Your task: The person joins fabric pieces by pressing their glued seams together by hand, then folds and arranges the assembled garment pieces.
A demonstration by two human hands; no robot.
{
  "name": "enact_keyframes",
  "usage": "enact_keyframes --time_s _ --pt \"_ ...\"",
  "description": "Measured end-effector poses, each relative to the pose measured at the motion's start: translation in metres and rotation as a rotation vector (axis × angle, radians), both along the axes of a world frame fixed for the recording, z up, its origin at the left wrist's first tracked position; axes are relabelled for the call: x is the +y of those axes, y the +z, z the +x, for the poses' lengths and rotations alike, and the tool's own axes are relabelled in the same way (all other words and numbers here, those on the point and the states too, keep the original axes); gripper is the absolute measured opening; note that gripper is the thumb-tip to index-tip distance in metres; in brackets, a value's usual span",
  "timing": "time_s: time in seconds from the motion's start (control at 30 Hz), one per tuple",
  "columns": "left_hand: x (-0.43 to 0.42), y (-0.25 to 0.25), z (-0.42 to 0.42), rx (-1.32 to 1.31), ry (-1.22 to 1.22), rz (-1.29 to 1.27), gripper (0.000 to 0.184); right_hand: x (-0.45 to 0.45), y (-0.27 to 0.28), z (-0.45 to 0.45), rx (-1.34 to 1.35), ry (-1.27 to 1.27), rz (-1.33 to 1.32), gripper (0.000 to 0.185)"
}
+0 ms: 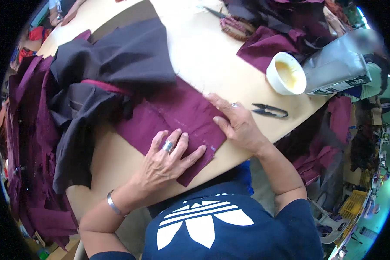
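Note:
A burgundy cloth piece [173, 106], with faint pale marks, lies on the pale tabletop, partly under dark cloth [117, 56]. My left hand [167, 162] rests on its near part with fingers spread and nothing held. At the cloth's right edge, my right hand [240, 128] touches it with index finger and thumb apart. Small black thread snips [271, 111] lie just right of that hand. Both hands wear a ring, and a silver bracelet circles the left wrist.
A white bowl [274, 82] of yellowish paste stands at right beside a grey package [338, 65]. Scissors with wrapped handles [236, 26] lie at the back. More burgundy cloth [34, 130] hangs over the left edge. Another person's hand [55, 17] shows at top left.

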State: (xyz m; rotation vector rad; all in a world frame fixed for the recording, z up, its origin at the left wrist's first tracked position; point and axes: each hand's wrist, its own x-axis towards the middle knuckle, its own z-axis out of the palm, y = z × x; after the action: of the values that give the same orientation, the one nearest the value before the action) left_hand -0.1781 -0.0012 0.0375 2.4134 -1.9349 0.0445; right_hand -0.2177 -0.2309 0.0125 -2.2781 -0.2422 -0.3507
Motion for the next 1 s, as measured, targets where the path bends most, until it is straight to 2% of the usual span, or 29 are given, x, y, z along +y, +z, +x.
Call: enact_keyframes --time_s 0.1,0.2,0.23,0.33,0.37,0.43,0.53,0.67,0.77,0.83,0.93,1.0 --pt "-0.002 -0.01 -0.002 0.057 -0.018 -0.072 0.049 -0.002 0.017 0.005 0.306 0.007 -0.056 0.059" --pt "0.0 -0.024 -0.001 -0.058 -0.051 -0.139 0.05 0.004 0.016 0.018 0.204 -0.052 -0.216 0.065" --pt "0.002 -0.024 0.0 -0.004 -0.013 -0.17 0.05 0.005 0.008 0.022 0.114 -0.047 -0.228 0.068" --pt "0.0 -0.019 0.001 0.063 0.186 -0.201 0.051 0.007 -0.01 0.028 -0.025 -0.09 -0.215 0.065" --pt "0.0 -0.021 0.001 0.027 0.195 -0.233 0.044 0.008 -0.01 0.028 -0.051 -0.083 -0.192 0.063" --pt "0.0 -0.023 0.0 0.025 0.208 -0.238 0.043 0.007 -0.01 0.025 -0.094 -0.075 -0.149 0.059" --pt "0.001 -0.023 0.0 -0.016 0.166 -0.226 0.042 0.006 -0.005 0.023 -0.022 -0.074 -0.081 0.055" --pt "0.002 -0.015 0.002 -0.002 0.048 -0.203 0.039 0.007 -0.011 0.025 -0.1 -0.064 -0.069 0.055" --pt "0.001 -0.016 0.005 0.068 0.062 -0.257 0.04 0.005 -0.011 0.025 -0.089 -0.055 -0.098 0.055" --pt "0.001 -0.018 0.005 0.115 0.161 -0.316 0.043 0.004 -0.01 0.029 -0.119 -0.026 -0.096 0.055" --pt "0.002 -0.029 0.006 0.119 0.258 -0.446 0.037 0.01 0.018 0.033 0.273 -0.144 -0.101 0.058" --pt "0.004 -0.032 0.006 0.135 0.276 -0.476 0.03 0.013 0.007 0.04 0.163 -0.124 -0.076 0.062"
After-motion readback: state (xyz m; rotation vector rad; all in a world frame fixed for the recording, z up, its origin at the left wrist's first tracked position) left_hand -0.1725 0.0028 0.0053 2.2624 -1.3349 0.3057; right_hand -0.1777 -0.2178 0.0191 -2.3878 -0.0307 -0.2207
